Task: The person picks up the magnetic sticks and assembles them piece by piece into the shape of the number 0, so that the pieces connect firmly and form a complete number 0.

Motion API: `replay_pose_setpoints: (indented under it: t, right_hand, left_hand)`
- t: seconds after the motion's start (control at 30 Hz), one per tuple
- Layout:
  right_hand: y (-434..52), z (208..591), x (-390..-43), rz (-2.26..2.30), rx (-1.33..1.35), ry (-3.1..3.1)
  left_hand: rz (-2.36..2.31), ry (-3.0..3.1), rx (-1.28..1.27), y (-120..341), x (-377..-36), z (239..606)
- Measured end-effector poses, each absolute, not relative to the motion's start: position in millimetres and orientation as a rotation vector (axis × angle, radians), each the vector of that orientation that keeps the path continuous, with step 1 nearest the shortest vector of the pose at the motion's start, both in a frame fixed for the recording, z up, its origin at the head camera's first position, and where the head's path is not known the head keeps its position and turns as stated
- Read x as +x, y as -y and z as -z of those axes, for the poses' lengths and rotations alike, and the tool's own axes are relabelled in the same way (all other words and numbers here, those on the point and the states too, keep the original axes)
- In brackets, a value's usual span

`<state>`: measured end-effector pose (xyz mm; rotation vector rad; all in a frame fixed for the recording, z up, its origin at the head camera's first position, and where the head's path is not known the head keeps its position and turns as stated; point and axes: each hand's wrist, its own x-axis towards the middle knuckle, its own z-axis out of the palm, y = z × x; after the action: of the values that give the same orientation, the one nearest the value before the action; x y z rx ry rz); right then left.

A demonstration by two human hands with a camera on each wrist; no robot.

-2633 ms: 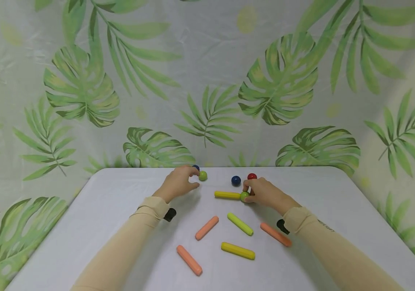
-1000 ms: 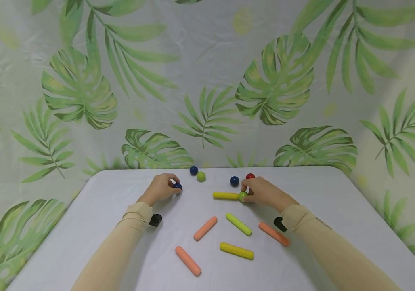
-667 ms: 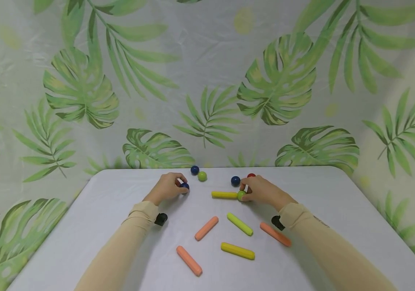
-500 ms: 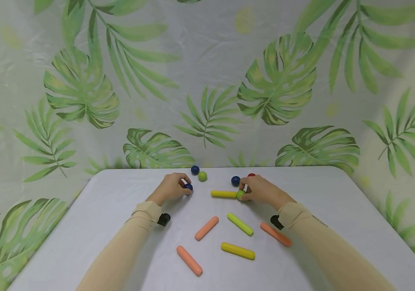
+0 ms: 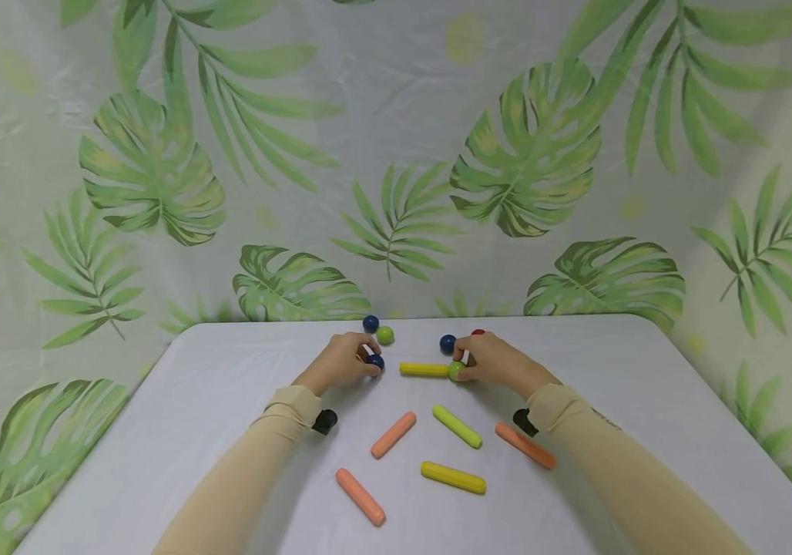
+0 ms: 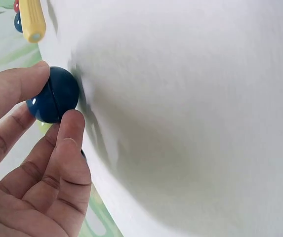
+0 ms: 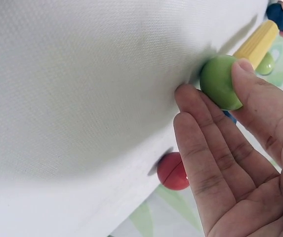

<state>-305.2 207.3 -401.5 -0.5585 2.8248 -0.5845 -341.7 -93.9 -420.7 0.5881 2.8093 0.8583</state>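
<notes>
Head view: L hand (image 5: 342, 362) pinches a dark blue ball (image 5: 375, 361) betw. thumb & fingers, low on the white table (image 5: 229, 401), just left of the free end of a yellow stick (image 5: 424, 369); R hand (image 5: 493, 361) has its fingers curled on a green ball (image 5: 455, 370) that sits at the stick's right end, touching it; stick lies flat, roughly crosswise. Behind the hands: another blue ball (image 5: 370, 323) & a lime ball (image 5: 385, 334) side by side; a third blue ball (image 5: 448, 343) just beside R hand; a red ball (image 5: 478, 332) mostly hidden behind R fingers. Nearer the person: 3 orange sticks (image 5: 393, 434) (image 5: 360, 496) (image 5: 525, 445), a lime stick (image 5: 457, 426), a 2nd yellow stick (image 5: 453, 477), all apart from each other; leaf-print cloth (image 5: 396, 154) behind.

L wrist view: dark blue ball (image 6: 53, 95) clamped betw. thumb & fingertips (image 6: 72, 123), touching the table; yellow stick's end (image 6: 32, 19) near, not touching the ball.

R wrist view: green ball (image 7: 220, 82) held betw. thumb & fingertips (image 7: 188, 96), pressed to the table; yellow stick (image 7: 255, 44) butts against it; red ball (image 7: 173, 171) lies free close under the fingers; dark blue ball (image 7: 280, 16) beyond the stick's far end.
</notes>
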Motion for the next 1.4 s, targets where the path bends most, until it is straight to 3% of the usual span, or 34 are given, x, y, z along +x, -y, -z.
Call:
replay_pose_setpoints:
  t: [1.4]
  right_hand:
    - [-206,401,-302,0.575,-0.524,-2.826]
  left_hand:
    - [-0.884,-2.798,0.642,71,-336,423]
